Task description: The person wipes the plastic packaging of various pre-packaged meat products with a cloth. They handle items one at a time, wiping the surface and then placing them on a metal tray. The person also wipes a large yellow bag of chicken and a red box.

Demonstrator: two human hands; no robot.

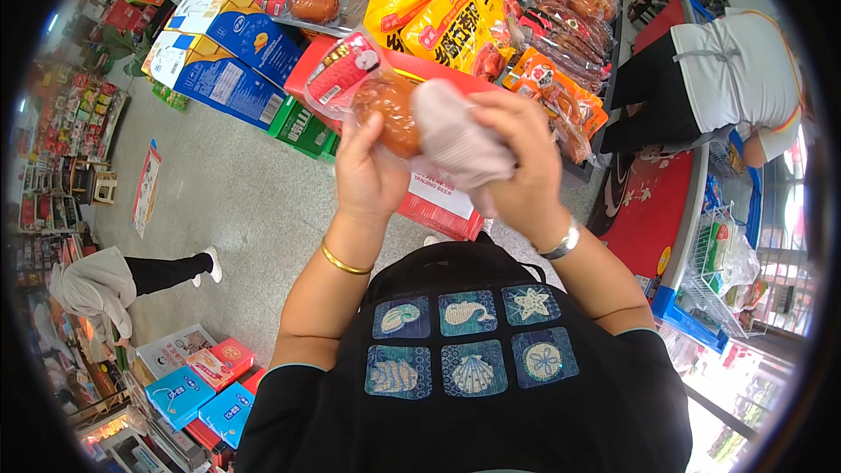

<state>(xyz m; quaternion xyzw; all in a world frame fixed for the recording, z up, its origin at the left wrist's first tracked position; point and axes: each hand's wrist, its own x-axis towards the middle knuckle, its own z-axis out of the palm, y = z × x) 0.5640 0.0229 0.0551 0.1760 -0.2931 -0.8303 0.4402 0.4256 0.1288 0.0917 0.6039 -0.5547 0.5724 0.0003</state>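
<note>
My left hand [372, 174] holds up a clear vacuum pack of brown cooked meat [387, 112] with a red-topped label that bears writing. A pale pinkish cloth [460, 135] is bunched in my right hand [525, 157] and lies against the right side of the pack. The cloth and that hand look slightly blurred. Below and behind the pack stands a red beer carton [447, 213]. Two similar meat packs [314, 5] lie on the display just beyond. Large yellow printed bags [447, 13] are heaped beside them.
Blue and white cartons [227, 79] stand on a green carton [299, 125] to the left. Sealed meat packs [565, 33] fill the display's right side. One person [736, 72] bends over a red counter [647, 223]; another person [98, 282] stands at left near stacked gift boxes [204, 394].
</note>
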